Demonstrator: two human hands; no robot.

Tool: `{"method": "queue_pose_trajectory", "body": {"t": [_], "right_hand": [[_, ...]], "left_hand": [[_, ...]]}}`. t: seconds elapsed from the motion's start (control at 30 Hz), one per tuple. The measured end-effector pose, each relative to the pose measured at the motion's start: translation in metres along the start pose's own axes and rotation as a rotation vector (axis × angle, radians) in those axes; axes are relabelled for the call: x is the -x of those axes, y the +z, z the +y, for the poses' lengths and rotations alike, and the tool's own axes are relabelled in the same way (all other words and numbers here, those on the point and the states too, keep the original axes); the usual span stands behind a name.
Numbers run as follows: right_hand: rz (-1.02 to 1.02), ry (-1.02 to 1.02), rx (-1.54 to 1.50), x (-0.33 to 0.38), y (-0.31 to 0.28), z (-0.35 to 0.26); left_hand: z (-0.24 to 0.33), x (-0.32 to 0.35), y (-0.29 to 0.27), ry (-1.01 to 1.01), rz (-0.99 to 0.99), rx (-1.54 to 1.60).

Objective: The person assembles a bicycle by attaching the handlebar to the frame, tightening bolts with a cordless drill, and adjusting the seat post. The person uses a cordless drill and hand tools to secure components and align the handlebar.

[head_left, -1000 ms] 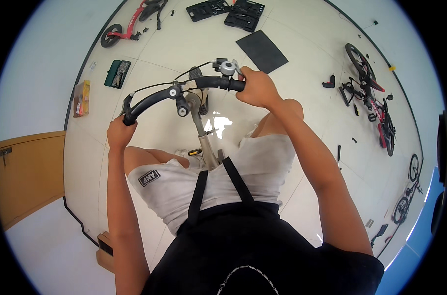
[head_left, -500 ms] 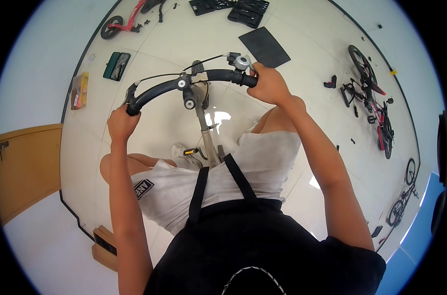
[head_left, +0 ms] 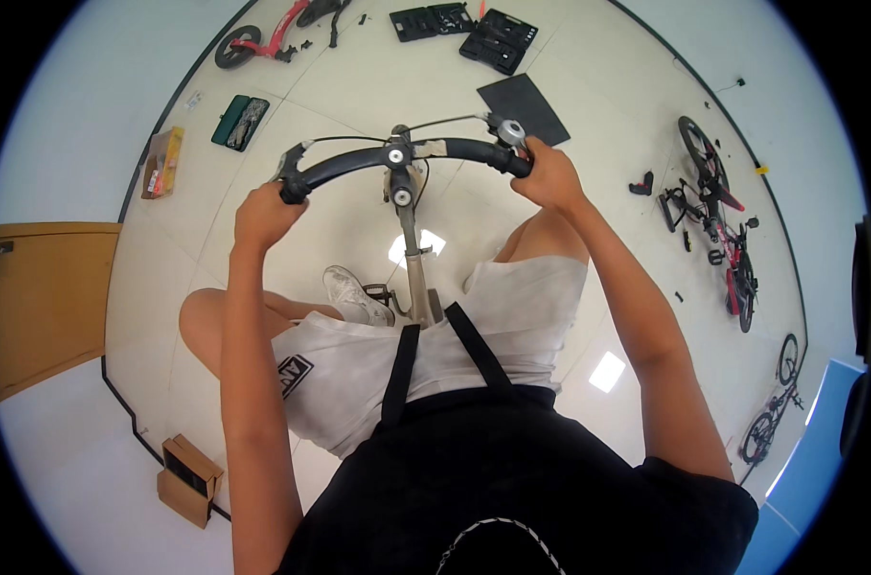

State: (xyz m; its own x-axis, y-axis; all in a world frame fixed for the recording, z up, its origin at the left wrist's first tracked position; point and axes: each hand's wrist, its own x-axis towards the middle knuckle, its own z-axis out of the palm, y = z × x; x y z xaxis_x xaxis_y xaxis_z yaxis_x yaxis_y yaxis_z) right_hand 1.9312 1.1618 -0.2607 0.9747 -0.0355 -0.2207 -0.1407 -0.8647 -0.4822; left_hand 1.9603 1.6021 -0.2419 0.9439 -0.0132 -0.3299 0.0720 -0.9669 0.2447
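I straddle a bicycle with a pale frame (head_left: 417,278) and grip its curved black handlebar (head_left: 347,165) at both ends. My left hand (head_left: 268,217) is wrapped round the left grip, beside a brake lever (head_left: 290,161). Round the right grip my right hand (head_left: 549,179) is closed, just beside a silver bell (head_left: 511,132). Brake cables arch in front of the bar. Below it, a pedal (head_left: 377,289) shows next to my left shoe (head_left: 349,291). The front wheel is mostly hidden under the bar and stem.
Ahead lie open tool cases (head_left: 498,40), a black mat (head_left: 525,108) and a green case (head_left: 240,123). A red small bike (head_left: 273,38) is at far left. On the right are a partly dismantled red-black bicycle (head_left: 718,218) and another bike (head_left: 771,412). Cardboard boxes (head_left: 188,479) stand at left.
The handlebar and both hands have shifted right in view, and the bar sits more level. My left shoe and the pedal have changed position. Both hands keep their hold.
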Motion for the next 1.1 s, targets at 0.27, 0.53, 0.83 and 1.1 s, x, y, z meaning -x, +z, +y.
{"method": "queue_pose_trajectory", "body": {"t": [0.27, 0.53, 0.83, 1.1], "right_hand": [[0.02, 0.005, 0.023, -0.005, 0.003, 0.003], [0.045, -0.059, 0.026, -0.015, 0.005, 0.021], [-0.014, -0.073, 0.057, -0.019, 0.003, 0.009], [-0.026, -0.107, -0.009, -0.024, 0.007, -0.015]], "left_hand": [[0.003, -0.002, -0.008, -0.076, -0.159, 0.028], [0.023, 0.008, -0.015, -0.072, -0.138, 0.074], [0.005, 0.008, -0.004, -0.143, -0.11, 0.09], [-0.016, 0.0, -0.012, -0.18, -0.165, 0.132]]}}
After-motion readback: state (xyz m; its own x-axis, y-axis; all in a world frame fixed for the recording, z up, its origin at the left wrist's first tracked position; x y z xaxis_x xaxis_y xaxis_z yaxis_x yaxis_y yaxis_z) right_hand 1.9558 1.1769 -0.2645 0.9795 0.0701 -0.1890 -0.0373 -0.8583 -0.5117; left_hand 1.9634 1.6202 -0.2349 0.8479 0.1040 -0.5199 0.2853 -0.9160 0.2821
